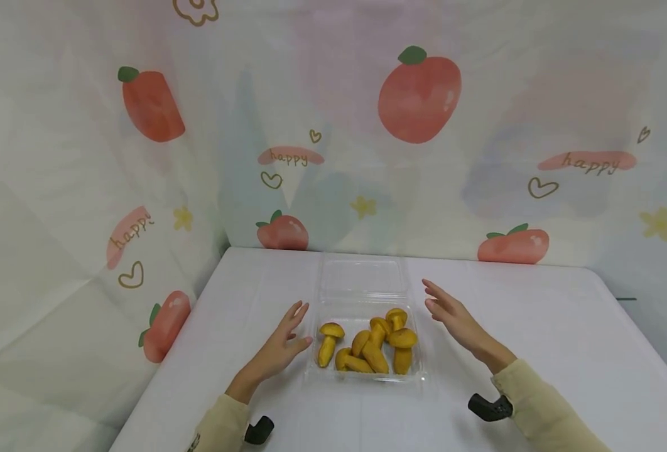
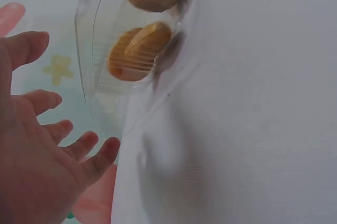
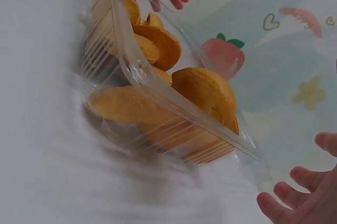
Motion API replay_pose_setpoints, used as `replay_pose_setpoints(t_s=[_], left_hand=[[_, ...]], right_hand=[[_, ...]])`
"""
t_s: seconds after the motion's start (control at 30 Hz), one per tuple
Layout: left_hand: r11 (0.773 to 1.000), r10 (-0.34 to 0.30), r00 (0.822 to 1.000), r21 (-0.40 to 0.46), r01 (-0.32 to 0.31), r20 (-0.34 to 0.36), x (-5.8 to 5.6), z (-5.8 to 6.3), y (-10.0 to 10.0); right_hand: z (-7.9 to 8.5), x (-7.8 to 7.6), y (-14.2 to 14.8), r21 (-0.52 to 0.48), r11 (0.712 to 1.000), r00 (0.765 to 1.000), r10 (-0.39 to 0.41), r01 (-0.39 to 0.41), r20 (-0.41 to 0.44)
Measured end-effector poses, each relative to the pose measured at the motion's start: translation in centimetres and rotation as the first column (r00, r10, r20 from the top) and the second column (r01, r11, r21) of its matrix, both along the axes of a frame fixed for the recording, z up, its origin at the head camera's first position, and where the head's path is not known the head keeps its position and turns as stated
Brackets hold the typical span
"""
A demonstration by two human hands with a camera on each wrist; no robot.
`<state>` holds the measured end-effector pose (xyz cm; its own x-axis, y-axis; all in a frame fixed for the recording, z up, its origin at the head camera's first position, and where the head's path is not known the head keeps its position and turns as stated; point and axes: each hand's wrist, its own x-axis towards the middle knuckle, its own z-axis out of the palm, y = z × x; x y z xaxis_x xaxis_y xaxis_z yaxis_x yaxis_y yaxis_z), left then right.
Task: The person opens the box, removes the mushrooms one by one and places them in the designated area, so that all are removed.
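A clear plastic clamshell box [image 1: 367, 378] sits on the white table, its lid [image 1: 362, 276] folded back toward the wall. Inside lie several yellow-brown mushrooms [image 1: 374, 356]; one mushroom [image 1: 328, 344] stands apart at the box's left side, the others are bunched at the middle and right. My left hand [image 1: 279, 348] hovers just left of the box, fingers spread and holding nothing. On the other side, my right hand [image 1: 460, 323] is held off the box's right edge with fingers extended, also holding nothing. The right wrist view shows the mushrooms [image 3: 205, 95] through the ribbed box wall.
The white table [image 1: 509, 301] reaches back to a patterned cloth wall [image 1: 333, 94] with fruit and "happy" prints. Another cloth wall [image 1: 45, 188] runs along the left. Black wrist-camera mounts [image 1: 488, 408] stick out inward below both sleeves.
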<state>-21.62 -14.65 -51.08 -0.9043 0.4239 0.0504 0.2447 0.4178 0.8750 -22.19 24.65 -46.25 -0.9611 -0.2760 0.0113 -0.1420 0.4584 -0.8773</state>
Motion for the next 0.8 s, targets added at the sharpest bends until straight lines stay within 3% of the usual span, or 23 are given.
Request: replay_pose_setpoints(t_s=[0.33,0.57,0.8], left_hand=[[0.997,-0.02,0.997,-0.075,0.014,-0.069,2.9,-0.9,0.3],[0.993,-0.054,0.994,-0.107,0.043,-0.097,3.2,-0.9,0.4],[0.991,-0.044,0.991,-0.13,0.028,-0.128,3.4,-0.5,0.5]], right_hand=[[-0.3,1.3,-1.0,0.055,0.997,0.993,0.056,-0.051,-0.107],[-0.5,2.0,-1.2,0.069,0.995,0.987,0.08,-0.072,-0.136],[-0.7,2.5,-1.3,0.103,0.991,0.979,0.102,-0.085,-0.175]])
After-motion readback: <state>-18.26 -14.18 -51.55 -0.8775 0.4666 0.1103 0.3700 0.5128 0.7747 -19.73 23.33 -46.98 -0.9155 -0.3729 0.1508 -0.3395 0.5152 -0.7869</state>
